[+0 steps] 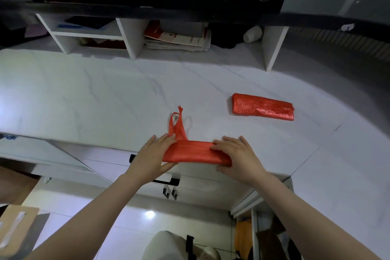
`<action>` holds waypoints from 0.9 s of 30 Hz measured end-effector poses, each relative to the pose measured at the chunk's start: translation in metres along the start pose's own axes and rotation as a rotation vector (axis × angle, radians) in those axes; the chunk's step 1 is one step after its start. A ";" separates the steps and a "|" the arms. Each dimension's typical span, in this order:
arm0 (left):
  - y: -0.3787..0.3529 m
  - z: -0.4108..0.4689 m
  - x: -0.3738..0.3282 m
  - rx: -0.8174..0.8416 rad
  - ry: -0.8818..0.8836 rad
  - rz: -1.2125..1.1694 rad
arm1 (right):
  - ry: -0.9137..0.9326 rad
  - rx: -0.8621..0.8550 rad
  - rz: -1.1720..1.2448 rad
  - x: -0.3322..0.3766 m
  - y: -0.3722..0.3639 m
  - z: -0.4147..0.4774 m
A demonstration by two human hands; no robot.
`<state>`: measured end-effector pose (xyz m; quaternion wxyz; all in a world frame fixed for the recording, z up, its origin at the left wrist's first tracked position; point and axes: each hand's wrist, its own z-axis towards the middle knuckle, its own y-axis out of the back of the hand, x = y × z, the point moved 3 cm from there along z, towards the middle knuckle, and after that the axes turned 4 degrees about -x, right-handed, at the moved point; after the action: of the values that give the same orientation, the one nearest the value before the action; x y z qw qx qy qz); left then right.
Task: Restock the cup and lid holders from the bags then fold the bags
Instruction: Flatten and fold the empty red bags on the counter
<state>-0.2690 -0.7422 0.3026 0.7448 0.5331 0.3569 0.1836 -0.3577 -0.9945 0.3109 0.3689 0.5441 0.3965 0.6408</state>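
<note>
At the tabletop's (pixel 84 95) near edge the bag (pixel 194 152), thin, limp and slippery, is pinched at its ends by the left hand (pixel 154 154) and right hand (pixel 236 158); pressing flat is advised.

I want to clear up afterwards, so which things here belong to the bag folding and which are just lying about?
Job: half-folded bag, held by left hand and right hand; folded bag; counter.
Lying about: papers and white bottle in the shelf unit; cardboard box.
</note>
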 end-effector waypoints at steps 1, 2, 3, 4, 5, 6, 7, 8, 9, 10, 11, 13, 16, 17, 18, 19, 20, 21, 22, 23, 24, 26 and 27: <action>0.004 -0.001 0.000 -0.045 0.019 -0.081 | -0.019 -0.050 0.086 0.001 0.004 -0.001; 0.007 -0.002 0.001 -0.075 0.057 -0.171 | -0.046 -0.113 0.179 0.002 0.008 -0.002; 0.010 -0.001 0.001 -0.096 0.109 -0.267 | -0.091 -0.177 0.271 0.001 0.012 -0.002; 0.013 0.001 0.001 -0.118 0.172 -0.341 | -0.158 -0.228 0.343 -0.001 0.015 -0.001; 0.014 0.003 0.001 -0.144 0.235 -0.385 | -0.243 -0.264 0.388 -0.003 0.018 0.001; 0.014 0.007 0.001 -0.167 0.302 -0.385 | -0.336 -0.295 0.413 -0.005 0.019 0.005; 0.014 0.012 0.002 -0.187 0.373 -0.369 | -0.425 -0.326 0.421 -0.007 0.020 0.009; 0.013 0.017 0.001 -0.211 0.433 -0.336 | -0.499 -0.344 0.416 -0.008 0.019 0.014; 0.013 0.021 0.000 -0.237 0.475 -0.305 | -0.551 -0.348 0.389 -0.008 0.018 0.020; 0.013 0.026 -0.002 -0.268 0.509 -0.283 | -0.583 -0.338 0.338 -0.007 0.016 0.025; 0.013 0.030 -0.005 -0.295 0.544 -0.282 | -0.598 -0.320 0.267 -0.004 0.014 0.030; 0.012 0.036 -0.009 -0.311 0.568 -0.180 | -0.592 -0.302 0.117 -0.002 0.010 0.037; 0.009 0.041 -0.018 -0.341 0.443 -0.006 | -0.441 -0.309 -0.050 0.003 0.006 0.036; 0.008 0.043 -0.019 -0.333 0.412 -0.060 | -0.324 -0.316 -0.101 0.005 0.005 0.034; 0.005 0.045 -0.018 -0.258 0.355 -0.080 | -0.205 -0.317 -0.137 0.006 0.004 0.031; 0.001 0.045 -0.018 -0.145 0.260 -0.030 | -0.118 -0.289 -0.148 0.004 0.002 0.028; -0.006 0.044 -0.014 -0.036 0.185 0.026 | -0.075 -0.213 -0.150 0.000 0.001 0.024; -0.009 0.041 -0.008 0.042 0.149 0.035 | -0.055 -0.112 -0.152 -0.004 -0.001 0.021; -0.008 0.037 -0.004 0.091 0.139 0.019 | -0.042 -0.033 -0.156 -0.008 -0.001 0.019; -0.007 0.032 -0.001 0.124 0.120 0.029 | -0.028 0.001 -0.156 -0.011 0.000 0.018; -0.006 0.030 0.001 0.145 0.087 0.069 | -0.015 -0.003 -0.141 -0.012 0.003 0.018; -0.004 0.029 0.002 0.139 0.037 0.157 | -0.009 -0.072 -0.088 -0.010 0.009 0.019; -0.002 0.031 0.001 0.121 0.021 0.172 | -0.033 -0.111 -0.049 -0.009 0.012 0.021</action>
<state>-0.2465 -0.7628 0.3057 0.6888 0.6038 0.3282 0.2308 -0.3363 -1.0053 0.3205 0.4204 0.5234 0.3677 0.6436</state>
